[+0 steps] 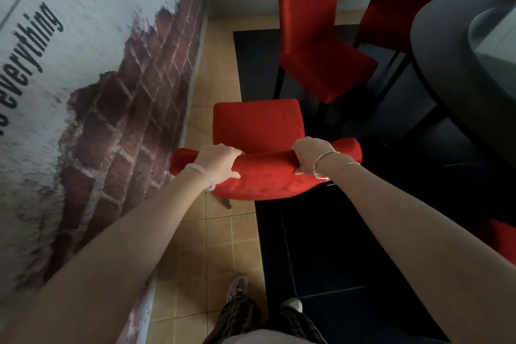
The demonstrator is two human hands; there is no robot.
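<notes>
Red chair (258, 123) | left hand (219, 162) grips it | right hand (311, 155) grips it | legs mostly hidden

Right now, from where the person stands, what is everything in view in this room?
held chair: one, red, straight ahead, partly on the tan tiles
standing chairs: two, red, further ahead beside the table; more red pieces at the right edge are too cut off to tell
table: one, dark, round, right
disc: one, grey, on the table
wall mural: one, brick and plaster with black lettering, left
tan tiles: floor along the wall
dark floor: black, under the chairs and table
shoes: two, light, bottom centre
bangle: one, white, left wrist
bracelets: thin, metal, right wrist
left hand: grips the backrest top
right hand: grips the backrest top
</notes>
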